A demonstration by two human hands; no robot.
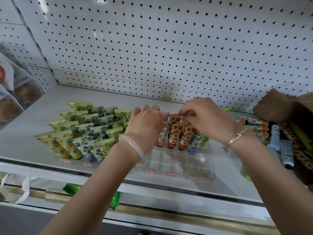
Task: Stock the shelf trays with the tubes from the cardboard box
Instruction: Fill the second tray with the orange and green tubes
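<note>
Right tray: clear compartment tray (186,165), back rows part-filled with tubes (174,134) standing cap-down, front cells bare. Both hands work over the back rows. Right hand (203,119): fingertips curled, pinching the flat crimped top of one brown-spotted tube. Left hand (147,122): fingers curled in at a silvery crimp edge just beside it, apparently pinching a neighbouring tube; the contact is partly hidden. Handling estimate: tubes are light, with soft squeezable bodies and a glossy, probably slick skin. The crimp is the stiff part and the sensible place to take hold; steering the cap into its cell from above should avoid denting the body. Standing tubes lean against each other and would likely tip if knocked. Surroundings: full tray (81,133) of green and blue patterned tubes to the left, touching or nearly so. Cardboard box (274,106) at right, its loose stock (277,145) lying flat. Pegboard (169,39) behind, red price labels (171,173) on the front lip. Obstruction: the left forearm crosses the tray's near corner; bangles on both wrists hang near the tube tops.
</note>
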